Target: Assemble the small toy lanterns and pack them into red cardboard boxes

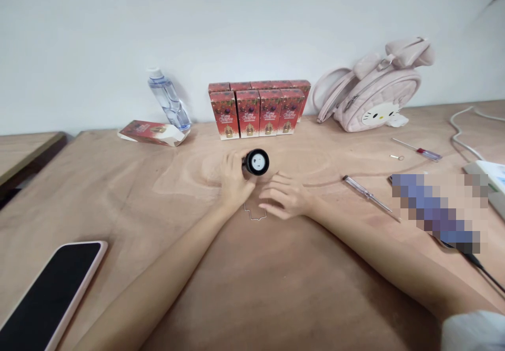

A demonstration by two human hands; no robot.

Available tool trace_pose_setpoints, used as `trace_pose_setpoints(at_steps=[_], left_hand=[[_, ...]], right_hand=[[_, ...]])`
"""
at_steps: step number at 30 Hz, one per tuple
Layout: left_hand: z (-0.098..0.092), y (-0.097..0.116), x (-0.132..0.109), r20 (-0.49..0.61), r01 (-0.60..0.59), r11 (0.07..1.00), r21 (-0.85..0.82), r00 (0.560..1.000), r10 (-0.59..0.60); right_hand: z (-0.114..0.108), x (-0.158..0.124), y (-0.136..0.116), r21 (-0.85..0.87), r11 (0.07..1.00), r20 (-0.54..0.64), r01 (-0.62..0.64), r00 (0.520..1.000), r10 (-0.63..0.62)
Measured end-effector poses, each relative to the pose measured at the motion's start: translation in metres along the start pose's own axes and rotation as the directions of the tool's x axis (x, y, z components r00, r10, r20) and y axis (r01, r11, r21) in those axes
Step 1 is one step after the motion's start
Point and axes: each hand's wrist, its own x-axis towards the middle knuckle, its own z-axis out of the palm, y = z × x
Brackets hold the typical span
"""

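Note:
My left hand (233,180) grips a small black cylinder (256,162) with a white round face turned toward me, held just above the wooden table (252,282). To its right my right hand (284,197) rests on the table, fingers loosely spread and holding nothing, its fingertips close under the cylinder. A thin bent wire (255,213) lies on the table between the two hands.
Several red boxes (258,108) stand in rows at the back wall, another red box (152,132) lies flat beside a leaning plastic bottle (169,100). A pink bag (374,90), two screwdrivers (366,193) (418,150), a white cable (460,130) and a phone (51,294) lie around.

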Motion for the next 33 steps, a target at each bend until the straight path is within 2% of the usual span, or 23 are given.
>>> trace_pose_setpoints(at_steps=[2, 5, 9, 13, 16, 23, 27, 33], left_hand=[[0.001, -0.003, -0.002, -0.052, 0.044, 0.999, -0.027, 0.998, -0.046], [0.001, -0.003, -0.003, -0.092, 0.045, 0.999, -0.011, 0.995, -0.046], [0.000, 0.000, -0.001, -0.095, -0.001, 1.000, 0.024, 0.995, 0.003], [-0.001, 0.002, 0.001, -0.102, 0.024, 0.999, 0.024, 0.995, -0.022], [-0.001, 0.001, 0.002, -0.102, 0.046, 0.999, 0.011, 0.994, -0.044], [0.002, -0.001, 0.000, -0.147, 0.150, 0.987, -0.051, 0.977, -0.156], [0.003, -0.003, 0.000, -0.173, 0.170, 0.985, -0.036, 0.969, -0.174], [0.005, -0.006, 0.002, -0.189, 0.226, 0.971, -0.082, 0.953, -0.238]], right_hand=[[0.001, 0.006, -0.008, -0.014, 0.999, 0.119, 0.044, 0.992, -0.042], [0.004, 0.011, -0.013, -0.047, 0.999, 0.273, 0.024, 0.962, -0.011], [0.004, 0.010, -0.011, -0.021, 0.999, 0.333, 0.027, 0.943, -0.018], [0.002, 0.009, -0.012, 0.082, 0.995, 0.357, 0.058, 0.930, -0.084], [0.002, 0.011, -0.016, 0.087, 0.994, 0.362, 0.063, 0.928, -0.091], [0.005, 0.010, -0.019, -0.051, 0.991, 0.319, 0.127, 0.942, -0.104], [0.007, 0.010, -0.021, -0.127, 0.979, 0.293, 0.162, 0.949, -0.119], [0.010, 0.012, -0.025, -0.216, 0.965, 0.219, 0.151, 0.970, -0.102]])
